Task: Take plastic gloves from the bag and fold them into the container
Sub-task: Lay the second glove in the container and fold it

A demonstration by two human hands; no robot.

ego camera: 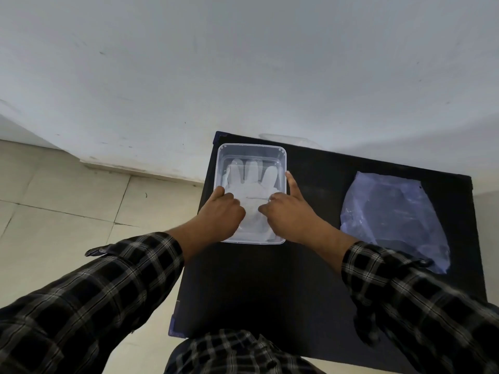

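A clear plastic container [251, 149] stands at the far left of a black table [270, 287]. Inside it lies a white translucent plastic glove [252, 179], spread flat with its fingers pointing away from me. My left hand [220, 211] rests over the container's near left part, fingertips on the glove near the left wall. My right hand [289, 209] presses on the glove at the right, its index finger stretched out along the right rim. A bluish clear plastic bag [391, 217] lies flat to the right, apart from both hands.
The table stands against a white wall [243, 63]. A tiled floor [67, 198] lies to the left. A crumpled clear plastic piece [286, 139] sits at the table's far edge behind the container. Plaid sleeves cover both forearms.
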